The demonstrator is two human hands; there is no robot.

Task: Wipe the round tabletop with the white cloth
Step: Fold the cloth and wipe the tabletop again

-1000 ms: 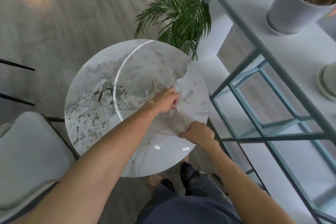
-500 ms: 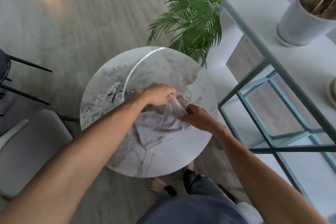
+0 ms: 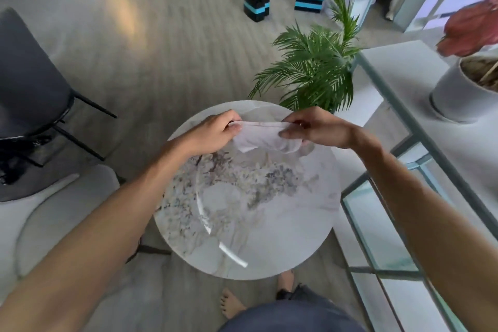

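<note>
The round marble-patterned tabletop fills the middle of the head view, glossy with grey and brown veining. A white cloth is held up over the table's far edge, stretched between both hands and sagging in the middle. My left hand pinches its left end. My right hand grips its right end. The cloth hangs above the surface, not flat on it.
A green palm plant stands just beyond the table. A white shelf with a metal frame and a white plant pot is to the right. A dark chair and a pale seat are to the left. My bare feet are below the table.
Both hands have lifted the cloth off the tabletop and carried it toward the far edge, pulling it out between them. The camera has tilted up, showing more floor.
</note>
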